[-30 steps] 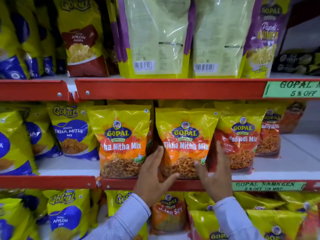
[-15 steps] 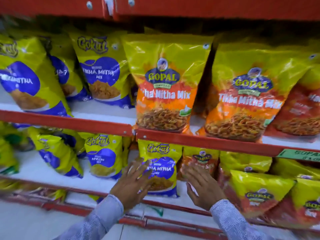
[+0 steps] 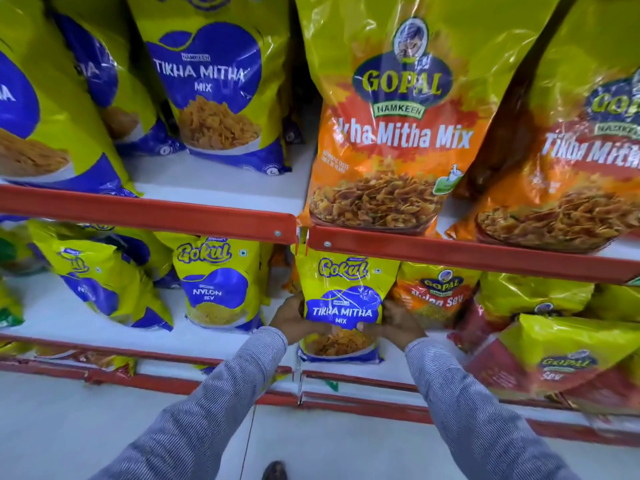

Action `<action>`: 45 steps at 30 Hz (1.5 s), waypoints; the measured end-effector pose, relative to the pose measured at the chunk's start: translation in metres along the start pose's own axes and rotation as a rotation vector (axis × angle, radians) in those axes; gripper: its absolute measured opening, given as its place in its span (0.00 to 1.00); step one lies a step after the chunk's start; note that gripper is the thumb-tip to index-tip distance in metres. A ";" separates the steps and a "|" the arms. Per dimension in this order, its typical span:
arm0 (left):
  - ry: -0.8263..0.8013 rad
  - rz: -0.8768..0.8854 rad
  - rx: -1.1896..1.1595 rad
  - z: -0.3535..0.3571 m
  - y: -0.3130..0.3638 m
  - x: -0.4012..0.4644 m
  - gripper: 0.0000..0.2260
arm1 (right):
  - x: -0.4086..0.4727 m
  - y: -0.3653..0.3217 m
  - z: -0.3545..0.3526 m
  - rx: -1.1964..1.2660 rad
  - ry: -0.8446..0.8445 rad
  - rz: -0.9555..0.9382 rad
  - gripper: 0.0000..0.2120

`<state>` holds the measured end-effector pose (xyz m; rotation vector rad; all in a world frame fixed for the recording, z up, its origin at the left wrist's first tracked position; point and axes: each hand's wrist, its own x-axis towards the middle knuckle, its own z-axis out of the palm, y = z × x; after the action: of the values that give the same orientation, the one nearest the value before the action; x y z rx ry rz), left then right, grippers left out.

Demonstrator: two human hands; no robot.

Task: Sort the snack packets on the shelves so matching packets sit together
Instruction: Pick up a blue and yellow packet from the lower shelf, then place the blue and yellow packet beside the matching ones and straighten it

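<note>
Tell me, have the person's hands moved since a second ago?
Yes. They dropped from the Gopal packet on the upper shelf to the shelf below, where the left hand and right hand grip the Gokul Tikha Mitha Mix packet.

Upright yellow-blue Gokul packet, lower shelf

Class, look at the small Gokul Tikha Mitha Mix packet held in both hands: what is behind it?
Behind the Tikha Mitha packet an orange packet peeks out on its left. Anything directly behind is covered, along with most fingers of the left hand and right hand.
</note>
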<state>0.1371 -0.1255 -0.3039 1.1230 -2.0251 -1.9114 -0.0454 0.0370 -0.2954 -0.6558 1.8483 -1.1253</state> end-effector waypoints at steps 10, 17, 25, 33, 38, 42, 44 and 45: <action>0.224 0.331 0.008 0.003 0.010 -0.098 0.28 | -0.085 -0.013 -0.005 0.033 0.095 -0.249 0.28; 0.302 0.678 -0.008 -0.014 0.127 -0.146 0.21 | -0.130 -0.124 -0.033 0.107 0.141 -0.636 0.29; 0.317 0.777 -0.085 -0.032 0.193 -0.163 0.18 | -0.155 -0.200 -0.042 0.177 0.130 -0.744 0.25; 0.372 0.714 -0.140 -0.072 0.182 -0.175 0.18 | -0.152 -0.214 0.006 0.190 0.099 -0.730 0.29; 0.482 0.673 -0.174 -0.133 0.180 -0.177 0.19 | -0.129 -0.248 0.070 0.132 0.092 -0.741 0.22; 0.556 0.676 -0.161 -0.183 0.205 -0.164 0.19 | -0.102 -0.293 0.107 0.141 0.124 -0.749 0.22; 0.576 0.683 -0.154 -0.201 0.219 -0.154 0.19 | -0.088 -0.312 0.116 0.135 0.150 -0.743 0.23; 0.581 0.686 -0.149 -0.206 0.226 -0.148 0.19 | -0.082 -0.319 0.118 0.136 0.160 -0.741 0.23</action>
<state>0.2661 -0.2229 -0.0053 0.6938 -1.6107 -1.1940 0.0997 -0.0975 -0.0071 -1.2556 1.6674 -1.7987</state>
